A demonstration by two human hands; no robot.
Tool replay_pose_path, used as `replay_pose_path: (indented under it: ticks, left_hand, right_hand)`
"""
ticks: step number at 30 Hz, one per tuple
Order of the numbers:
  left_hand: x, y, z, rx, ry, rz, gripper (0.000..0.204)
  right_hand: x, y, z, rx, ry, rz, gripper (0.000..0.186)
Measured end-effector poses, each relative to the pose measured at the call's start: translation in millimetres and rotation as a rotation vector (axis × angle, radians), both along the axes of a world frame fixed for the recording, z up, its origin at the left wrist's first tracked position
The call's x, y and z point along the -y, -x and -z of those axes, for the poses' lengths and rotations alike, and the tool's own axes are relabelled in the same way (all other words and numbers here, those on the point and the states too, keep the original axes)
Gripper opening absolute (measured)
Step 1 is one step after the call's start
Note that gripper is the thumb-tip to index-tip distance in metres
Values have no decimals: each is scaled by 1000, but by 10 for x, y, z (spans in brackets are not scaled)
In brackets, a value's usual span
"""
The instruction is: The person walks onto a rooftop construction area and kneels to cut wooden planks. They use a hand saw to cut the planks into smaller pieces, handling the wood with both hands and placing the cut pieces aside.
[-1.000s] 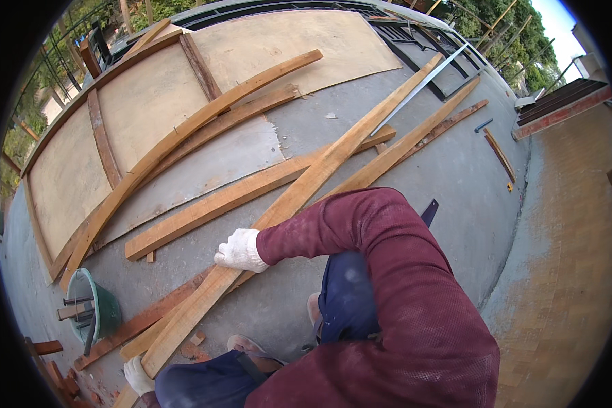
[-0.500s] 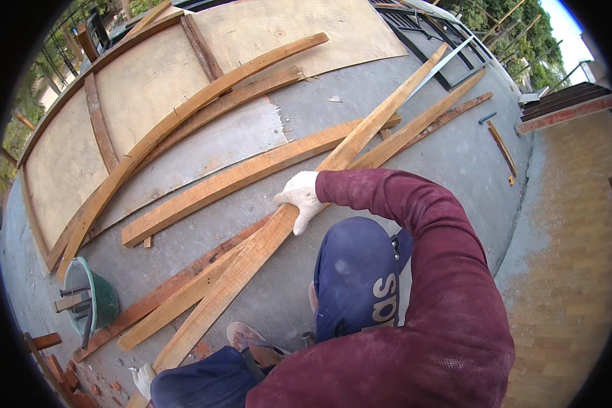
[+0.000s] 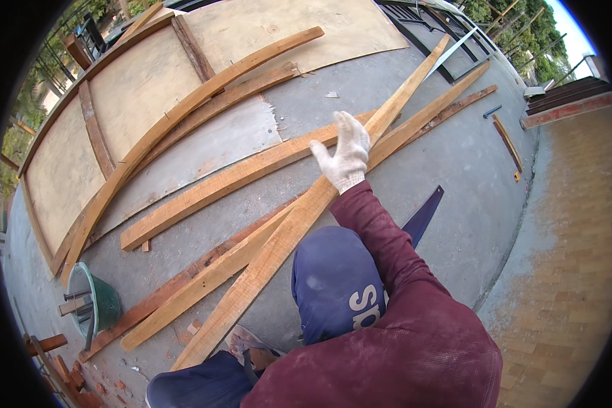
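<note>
My right hand (image 3: pixel 343 153), in a white glove, is open over a long plank (image 3: pixel 279 255) that lies diagonally in front of me, its fingers apart and pointing forward. Other planks (image 3: pixel 211 282) lie alongside and beneath it, and a thicker beam (image 3: pixel 204 200) crosses the concrete just left of the hand. A pale metal straightedge (image 3: pixel 455 51) runs along the plank's far end. Right of my knee is a dark blue tapered blade (image 3: pixel 425 214), perhaps a saw. My left hand is out of sight.
Framed plywood sheets (image 3: pixel 136 115) lie left, with curved boards (image 3: pixel 143 149) across them. A green bucket (image 3: pixel 105 306) of tools stands lower left, near broken bricks (image 3: pixel 71 377). A black metal frame (image 3: pixel 394 30) lies at the back; a tan tiled surface (image 3: pixel 564 272) runs along the right.
My right hand has moved forward along the plank and loosened from its grip. My left hand, earlier at the plank's near end, has left the view.
</note>
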State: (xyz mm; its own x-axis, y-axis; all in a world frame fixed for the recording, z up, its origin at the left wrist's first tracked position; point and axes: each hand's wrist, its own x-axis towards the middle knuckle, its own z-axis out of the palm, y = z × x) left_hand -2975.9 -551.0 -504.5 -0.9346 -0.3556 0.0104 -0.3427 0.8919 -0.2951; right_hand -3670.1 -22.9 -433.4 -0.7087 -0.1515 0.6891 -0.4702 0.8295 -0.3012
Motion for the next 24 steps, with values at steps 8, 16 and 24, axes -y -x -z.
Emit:
replay_pose_path:
  ticks: [8, 16, 24]
  left_hand:
    - [0, -60, 78, -17, -6, -11, 25]
    - [29, -244, 196, -30, -27, -10, 27]
    - [-27, -268, 227, -6, -49, -41, 29]
  right_hand:
    - [-586, 255, 894, 954, 1772, -123, 60]
    - [248, -561, 595, 1212, 1904, -145, 42]
    - [434, -1034, 288, 1301, 1977, -239, 35]
